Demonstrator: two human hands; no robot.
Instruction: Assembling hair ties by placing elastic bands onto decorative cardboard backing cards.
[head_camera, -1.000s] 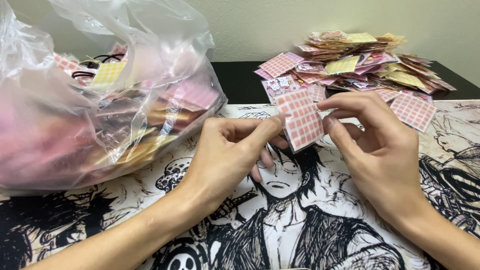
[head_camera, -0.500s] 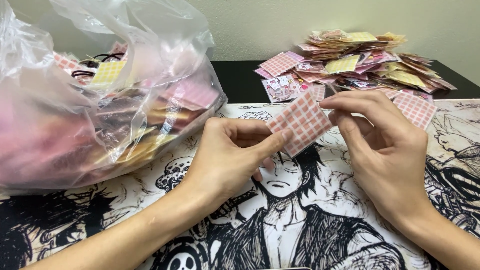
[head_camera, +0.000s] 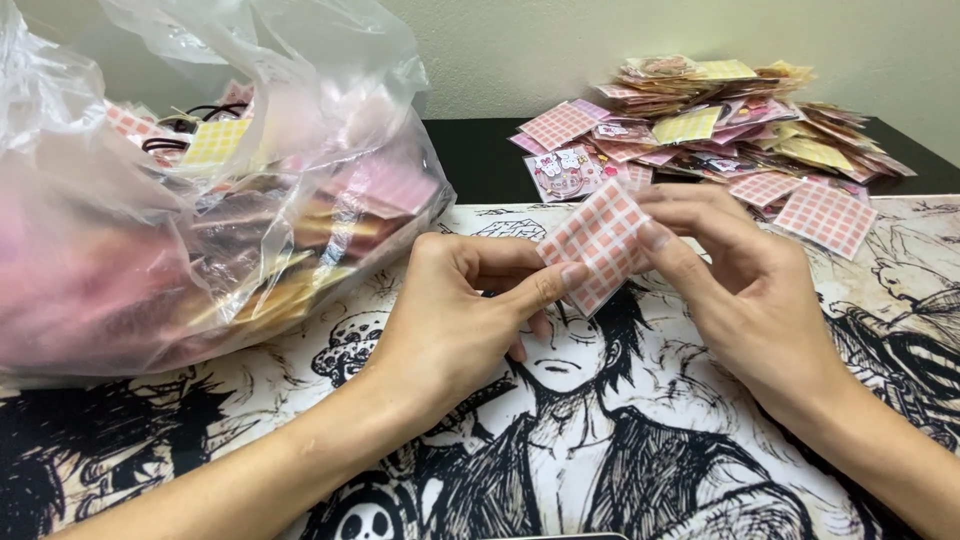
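While both hands meet above the illustrated mat (head_camera: 300, 400), the left hand (head_camera: 455, 320) and right hand (head_camera: 745, 290) pinch a pink checkered packet (head_camera: 598, 240) between them; similar packets (head_camera: 720, 120) lie piled beyond the right hand.

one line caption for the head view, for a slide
Both hands, left hand and right hand, pinch a pink checked packet above a black-and-white cartoon mat.

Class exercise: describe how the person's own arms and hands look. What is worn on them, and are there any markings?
Both forearms are bare, with no sleeves in view. The left hand and right hand wear no gloves, rings, watch or bracelet. Fingernails are short and unpainted. No markings show.
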